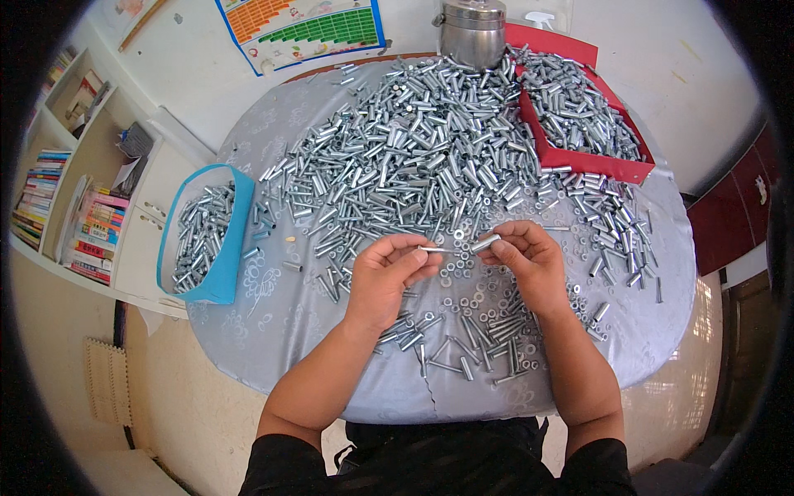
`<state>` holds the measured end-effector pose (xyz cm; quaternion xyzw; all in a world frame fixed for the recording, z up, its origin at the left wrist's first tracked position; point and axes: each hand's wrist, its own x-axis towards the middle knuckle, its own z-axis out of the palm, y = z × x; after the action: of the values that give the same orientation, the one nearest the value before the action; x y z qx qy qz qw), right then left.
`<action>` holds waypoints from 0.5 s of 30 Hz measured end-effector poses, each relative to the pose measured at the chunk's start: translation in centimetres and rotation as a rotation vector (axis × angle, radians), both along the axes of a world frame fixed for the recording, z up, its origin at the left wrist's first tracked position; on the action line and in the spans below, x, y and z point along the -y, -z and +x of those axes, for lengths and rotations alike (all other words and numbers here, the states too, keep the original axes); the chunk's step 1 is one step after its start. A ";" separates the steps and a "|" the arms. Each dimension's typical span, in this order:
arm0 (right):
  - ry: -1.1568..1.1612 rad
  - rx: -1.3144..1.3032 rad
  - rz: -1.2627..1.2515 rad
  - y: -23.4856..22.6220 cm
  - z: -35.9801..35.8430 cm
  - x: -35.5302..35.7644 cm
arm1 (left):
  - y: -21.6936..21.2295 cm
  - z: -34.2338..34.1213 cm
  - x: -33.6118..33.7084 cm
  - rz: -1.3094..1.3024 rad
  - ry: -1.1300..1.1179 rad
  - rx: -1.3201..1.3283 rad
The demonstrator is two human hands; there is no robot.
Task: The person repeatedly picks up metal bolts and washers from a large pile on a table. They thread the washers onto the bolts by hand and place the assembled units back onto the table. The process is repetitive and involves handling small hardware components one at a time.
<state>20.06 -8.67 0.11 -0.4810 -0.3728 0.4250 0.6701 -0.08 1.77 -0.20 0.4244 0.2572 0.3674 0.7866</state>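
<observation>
My left hand (389, 277) pinches a thin silver bolt (437, 249) that points right. My right hand (529, 260) holds a short silver sleeve (485, 243) at the bolt's tip, the two parts almost in line. Both hands hover over the round table's grey cloth (281, 331), above loose washers (471, 296) and a small heap of bolts and sleeves (488, 339) near the front edge. A big pile of silver sleeves (413, 149) covers the table's far half.
A blue box (217, 273) with silver parts sits at the table's left edge. A red box (579, 161) full of the same parts stands at the far right, a steel pot (473, 33) behind it. Shelves with books (91, 223) line the left wall.
</observation>
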 end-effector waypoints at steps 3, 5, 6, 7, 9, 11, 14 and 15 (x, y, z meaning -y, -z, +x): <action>-0.016 -0.017 -0.005 -0.1 -0.4 0.0 | 0.1 0.0 0.0 0.001 0.010 0.008; -0.023 -0.026 -0.011 -0.2 -0.6 0.0 | 0.0 0.0 0.1 0.004 0.020 0.004; -0.024 -0.026 -0.016 -0.3 -0.7 0.0 | 0.1 0.0 0.1 0.006 0.022 0.009; -0.026 -0.026 -0.020 -0.3 -0.8 0.0 | 0.3 0.1 0.0 0.008 0.023 0.013; -0.023 -0.028 -0.025 -0.3 -0.8 0.0 | 0.4 0.1 0.0 0.004 0.031 0.019; -0.018 -0.013 -0.019 -0.2 -0.8 0.0 | 0.4 0.1 0.0 -0.005 0.039 0.020; -0.020 0.028 -0.015 0.3 -0.6 0.0 | 0.2 0.1 0.0 -0.015 0.053 0.028; -0.031 0.039 -0.026 0.3 -0.4 0.0 | 0.2 0.1 0.0 -0.018 0.054 0.028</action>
<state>19.64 -8.68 -0.18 -0.4920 -0.3876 0.4307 0.6497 0.02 1.76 -0.40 0.4188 0.2381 0.3495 0.8036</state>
